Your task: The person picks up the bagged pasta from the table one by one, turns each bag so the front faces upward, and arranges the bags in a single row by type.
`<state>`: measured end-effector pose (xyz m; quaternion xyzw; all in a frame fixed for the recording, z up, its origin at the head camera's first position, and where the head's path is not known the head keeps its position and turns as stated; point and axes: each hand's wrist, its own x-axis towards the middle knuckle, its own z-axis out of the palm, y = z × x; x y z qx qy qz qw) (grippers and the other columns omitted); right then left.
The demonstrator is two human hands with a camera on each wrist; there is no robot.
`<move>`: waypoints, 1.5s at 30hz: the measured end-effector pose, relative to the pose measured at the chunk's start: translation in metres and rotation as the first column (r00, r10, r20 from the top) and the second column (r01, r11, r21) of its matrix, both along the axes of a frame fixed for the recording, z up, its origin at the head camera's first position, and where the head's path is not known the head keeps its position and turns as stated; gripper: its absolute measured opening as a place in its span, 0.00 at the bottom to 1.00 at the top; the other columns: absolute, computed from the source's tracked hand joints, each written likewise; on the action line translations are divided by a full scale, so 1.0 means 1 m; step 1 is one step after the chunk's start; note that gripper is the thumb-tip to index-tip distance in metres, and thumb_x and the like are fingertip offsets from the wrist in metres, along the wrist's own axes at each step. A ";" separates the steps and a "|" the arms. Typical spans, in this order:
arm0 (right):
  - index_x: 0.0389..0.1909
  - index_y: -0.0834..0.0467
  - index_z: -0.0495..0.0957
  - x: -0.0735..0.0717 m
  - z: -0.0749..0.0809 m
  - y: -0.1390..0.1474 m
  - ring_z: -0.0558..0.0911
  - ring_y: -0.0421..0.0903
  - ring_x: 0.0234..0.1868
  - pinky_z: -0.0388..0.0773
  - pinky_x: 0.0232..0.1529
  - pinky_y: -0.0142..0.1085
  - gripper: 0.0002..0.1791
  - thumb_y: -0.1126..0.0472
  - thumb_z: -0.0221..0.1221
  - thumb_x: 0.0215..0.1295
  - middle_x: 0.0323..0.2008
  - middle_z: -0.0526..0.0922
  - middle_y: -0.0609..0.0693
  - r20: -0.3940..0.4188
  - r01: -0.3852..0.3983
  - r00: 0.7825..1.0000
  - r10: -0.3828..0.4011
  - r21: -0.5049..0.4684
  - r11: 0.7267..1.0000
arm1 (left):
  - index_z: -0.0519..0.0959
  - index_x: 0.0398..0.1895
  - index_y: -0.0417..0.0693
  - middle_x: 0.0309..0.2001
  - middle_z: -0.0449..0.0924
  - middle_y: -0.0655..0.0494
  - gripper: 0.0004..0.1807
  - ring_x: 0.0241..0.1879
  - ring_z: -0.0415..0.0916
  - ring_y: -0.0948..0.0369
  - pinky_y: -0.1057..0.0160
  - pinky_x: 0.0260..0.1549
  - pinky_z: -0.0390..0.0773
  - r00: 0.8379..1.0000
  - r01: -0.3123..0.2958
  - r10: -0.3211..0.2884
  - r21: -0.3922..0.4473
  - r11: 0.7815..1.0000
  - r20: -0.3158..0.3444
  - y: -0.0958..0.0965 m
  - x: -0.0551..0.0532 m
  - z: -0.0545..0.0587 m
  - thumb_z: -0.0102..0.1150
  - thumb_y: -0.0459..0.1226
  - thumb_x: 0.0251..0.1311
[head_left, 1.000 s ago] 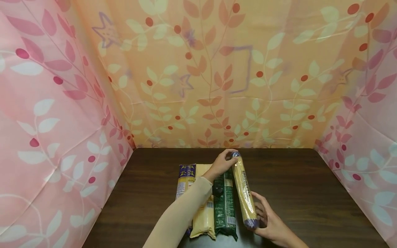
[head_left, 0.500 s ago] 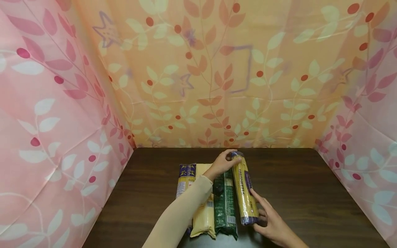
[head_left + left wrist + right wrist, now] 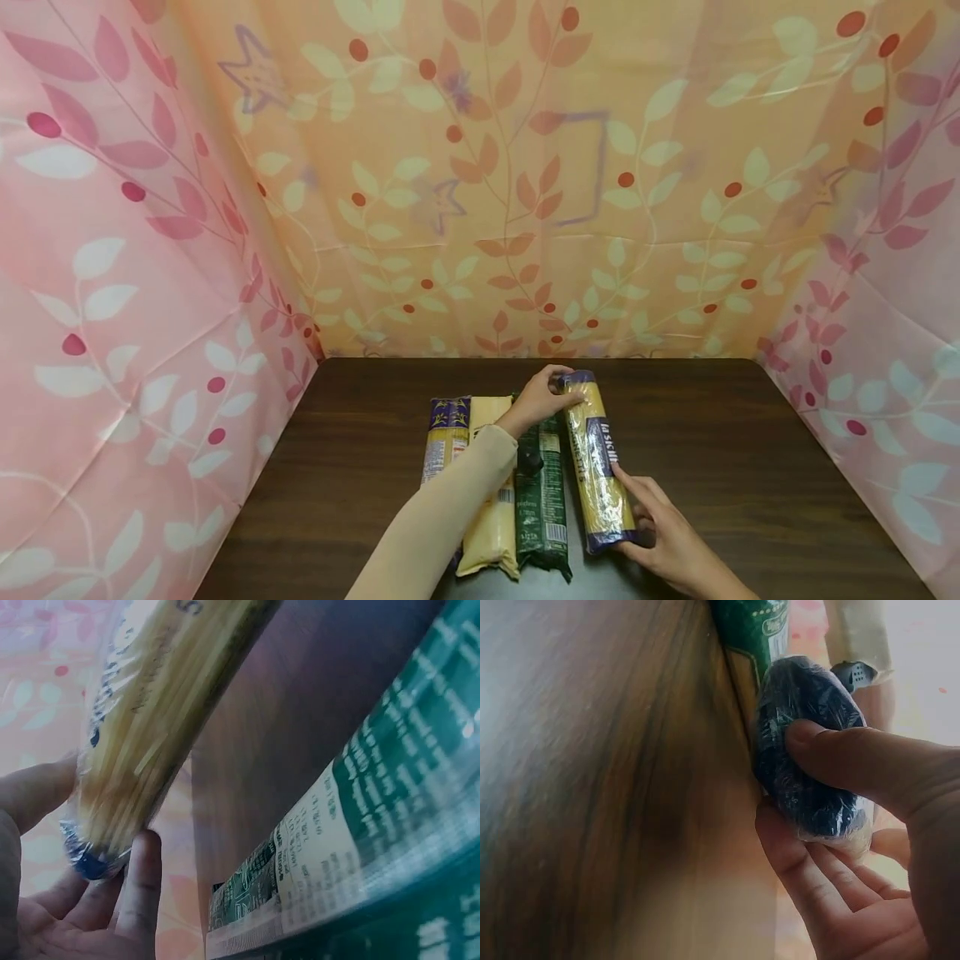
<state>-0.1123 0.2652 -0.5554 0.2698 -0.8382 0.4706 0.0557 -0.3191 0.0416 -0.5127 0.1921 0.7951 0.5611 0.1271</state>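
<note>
Beside the green packet (image 3: pixel 546 508), the spaghetti packet (image 3: pixel 597 458) has turned label-up, readable. Left hand (image 3: pixel 537 403) and right hand (image 3: pixel 666 523) fingers clamp its ends.

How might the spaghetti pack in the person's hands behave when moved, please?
The spaghetti pack is probably stiff lengthwise, given its long straight strands. Its shiny plastic wrapper may be somewhat slippery. Its rounded shape suggests it could roll if pushed.

Head view clear, glints on spaghetti pack (image 3: pixel 597 462); 2 wrist views hazier; tabletop (image 3: pixel 630 787) blurred in right wrist view.
</note>
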 end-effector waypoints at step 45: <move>0.77 0.68 0.70 -0.008 -0.004 0.033 0.82 0.33 0.42 0.86 0.41 0.32 0.51 0.70 0.82 0.51 0.62 0.79 0.65 0.162 0.307 0.932 -0.324 0.125 0.944 | 0.60 0.85 0.49 0.81 0.62 0.42 0.44 0.77 0.68 0.45 0.46 0.67 0.77 0.975 0.131 -0.126 -0.017 0.991 0.183 0.058 -0.023 -0.031 0.71 0.32 0.70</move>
